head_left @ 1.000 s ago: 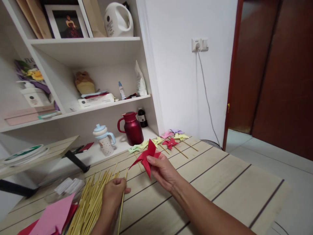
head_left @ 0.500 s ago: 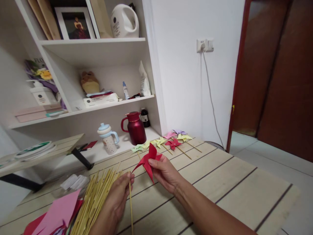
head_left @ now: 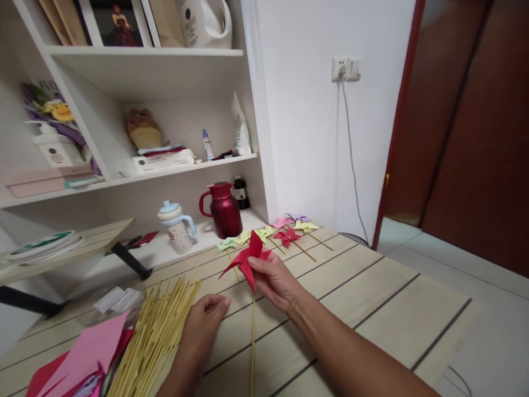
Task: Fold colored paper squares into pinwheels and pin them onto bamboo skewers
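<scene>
A red paper pinwheel (head_left: 250,261) is pinched between the thumb and fingers of my right hand (head_left: 275,278) above the middle of the table. A thin wooden stick (head_left: 253,347) runs down from behind the pinwheel; its top end is hidden by the paper and fingers. My left hand (head_left: 206,320) is beside it on the left, fingers curled in and nothing visible in them. Close to my left wrist lies a bundle of loose sticks (head_left: 151,331). Pink paper sheets (head_left: 85,353) lie left of the bundle, with red and other colours beneath.
Several finished pinwheels, among them a red one (head_left: 288,236), lie at the table's (head_left: 330,309) far edge. Behind stand a red jug (head_left: 225,209) and a lidded cup (head_left: 177,229). A clear bag with white pieces (head_left: 119,300) and a small raised shelf (head_left: 109,237) are left.
My left hand has let go of the stick, which now hangs below the pinwheel at my right hand. The view has shifted slightly.
</scene>
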### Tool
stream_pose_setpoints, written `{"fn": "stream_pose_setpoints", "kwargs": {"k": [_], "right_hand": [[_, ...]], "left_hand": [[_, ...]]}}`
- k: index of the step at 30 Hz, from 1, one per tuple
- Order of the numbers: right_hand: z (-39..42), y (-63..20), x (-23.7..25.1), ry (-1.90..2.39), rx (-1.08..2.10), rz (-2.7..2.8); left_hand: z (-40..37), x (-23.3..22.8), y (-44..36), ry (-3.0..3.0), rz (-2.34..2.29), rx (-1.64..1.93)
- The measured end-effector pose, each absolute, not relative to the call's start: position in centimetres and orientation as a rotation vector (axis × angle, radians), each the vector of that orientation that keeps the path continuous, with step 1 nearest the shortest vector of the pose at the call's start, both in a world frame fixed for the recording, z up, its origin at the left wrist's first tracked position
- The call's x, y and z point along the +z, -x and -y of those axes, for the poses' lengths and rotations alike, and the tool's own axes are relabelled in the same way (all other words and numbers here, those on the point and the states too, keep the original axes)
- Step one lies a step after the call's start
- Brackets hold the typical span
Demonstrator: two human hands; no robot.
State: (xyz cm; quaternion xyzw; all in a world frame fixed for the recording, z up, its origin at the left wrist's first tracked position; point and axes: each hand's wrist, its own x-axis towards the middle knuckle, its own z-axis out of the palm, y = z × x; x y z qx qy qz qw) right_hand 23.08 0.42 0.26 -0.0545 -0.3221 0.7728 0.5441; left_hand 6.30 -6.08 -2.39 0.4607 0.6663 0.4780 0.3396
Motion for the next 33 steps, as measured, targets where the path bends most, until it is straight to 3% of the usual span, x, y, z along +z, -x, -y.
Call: {"fn": "stream_pose_setpoints", "kwargs": {"k": [16,22,33], "right_hand": [[-0.3,-23.5,0.8,0.076,1.807,0.747],[-0.4,-23.6,0.8,0.101,1.802,0.744],[-0.4,-23.6,0.8,0.132,1.784,0.782]], "left_hand": [[8.8,-3.3,-12.5,-1.829,-2.098,0.577],[9.0,-2.4,-9.9,-1.893,-2.147,0.356],[9.5,-2.1,-5.7,-1.987,-2.190,0.432]]}}
